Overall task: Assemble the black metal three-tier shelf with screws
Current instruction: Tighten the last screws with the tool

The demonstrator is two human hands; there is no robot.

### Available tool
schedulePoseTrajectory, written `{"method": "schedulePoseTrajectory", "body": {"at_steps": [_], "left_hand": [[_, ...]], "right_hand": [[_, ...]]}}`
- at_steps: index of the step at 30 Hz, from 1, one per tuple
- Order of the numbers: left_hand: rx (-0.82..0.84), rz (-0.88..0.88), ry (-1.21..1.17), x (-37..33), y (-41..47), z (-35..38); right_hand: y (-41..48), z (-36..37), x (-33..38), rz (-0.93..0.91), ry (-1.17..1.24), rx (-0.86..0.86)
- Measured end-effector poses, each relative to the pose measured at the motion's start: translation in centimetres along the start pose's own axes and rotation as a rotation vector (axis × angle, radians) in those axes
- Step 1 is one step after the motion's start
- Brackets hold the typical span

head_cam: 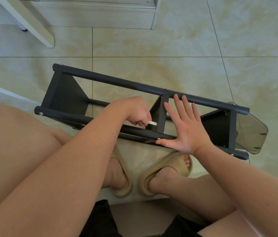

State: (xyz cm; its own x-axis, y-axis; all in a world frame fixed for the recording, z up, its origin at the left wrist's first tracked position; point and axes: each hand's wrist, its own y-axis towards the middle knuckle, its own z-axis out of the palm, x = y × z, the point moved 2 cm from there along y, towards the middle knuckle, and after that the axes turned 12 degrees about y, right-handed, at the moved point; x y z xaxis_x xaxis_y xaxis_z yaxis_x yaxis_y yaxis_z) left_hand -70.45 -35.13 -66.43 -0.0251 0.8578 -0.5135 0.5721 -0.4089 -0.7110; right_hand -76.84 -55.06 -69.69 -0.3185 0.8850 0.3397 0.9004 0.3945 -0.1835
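The black metal shelf [114,81] lies on its side on the tiled floor in front of my feet, its three tier panels standing across the long tubes. Silver screws show on the tubes, one [158,138] at the near tube by my thumb. My left hand [137,112] is closed around a small silver tool [152,123], its tip pointing at the middle tier's bracket. My right hand [184,127] lies flat with fingers spread on the near tube and the middle tier.
A clear plastic piece [252,129] sits at the shelf's right end. White furniture legs [37,26] and a cabinet base [100,16] stand at the far left and back. My feet in beige slippers [151,177] rest just below the shelf.
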Motion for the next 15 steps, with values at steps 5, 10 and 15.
{"method": "schedulePoseTrajectory", "body": {"at_steps": [5, 10, 15], "left_hand": [[-0.075, -0.007, -0.208, 0.4, 0.6, 0.6], [-0.112, -0.069, -0.482, 0.5, 1.7, 1.8], [-0.254, -0.118, -0.439, 0.9, 2.3, 2.4]], "right_hand": [[0.0, 0.1, 0.0, -0.006, -0.001, -0.005], [0.0, -0.1, -0.1, -0.004, 0.003, -0.005], [0.0, 0.0, 0.0, -0.006, 0.011, -0.01]]}}
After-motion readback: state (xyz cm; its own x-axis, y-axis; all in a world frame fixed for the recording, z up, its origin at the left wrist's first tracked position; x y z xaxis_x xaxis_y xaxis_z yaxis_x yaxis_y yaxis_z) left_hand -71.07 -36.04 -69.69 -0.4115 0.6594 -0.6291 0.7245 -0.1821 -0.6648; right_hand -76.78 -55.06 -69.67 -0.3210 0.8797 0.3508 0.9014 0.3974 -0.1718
